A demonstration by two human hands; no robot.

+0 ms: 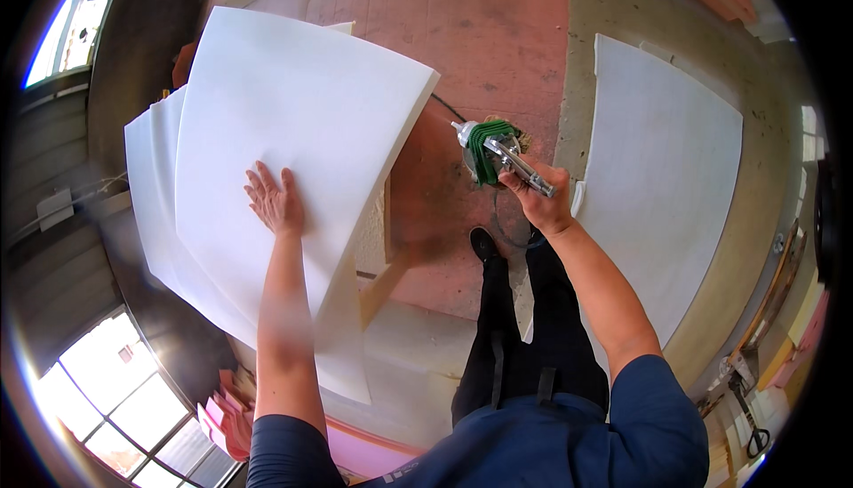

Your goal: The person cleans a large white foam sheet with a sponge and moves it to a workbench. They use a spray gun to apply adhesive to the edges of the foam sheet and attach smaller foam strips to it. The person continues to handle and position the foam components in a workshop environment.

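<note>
We see the left hand (277,199) left of centre in the frame, fingers spread and palm pressed flat on a large white foam sheet (302,124). This sheet fills the upper left and centre-left of the frame and curves down at its right edge. Beneath it lie further white sheets (151,186), their edges showing along the left side; how many there are we cannot tell.

The right hand (540,199) sits right of centre, fist closed around a metal spray gun (502,152). The gun's nozzle points toward the upper left, at the curved right edge of the top sheet, and stands apart from it. Green tape or band wraps the gun's body. A dark hose (449,108) runs from the gun toward the top of the frame across the reddish floor (498,35).

At right, a second white foam sheet (666,150) lies flat on a tan surface, well apart from the first stack. Between the two we see the person's dark trousers and one black shoe (482,244) at lower centre. A wooden frame (386,279) shows under the stack's right edge. Pink foam pieces (222,417) lie at lower left, near a window. Scissors (751,417) lie at the lower right rim.
</note>
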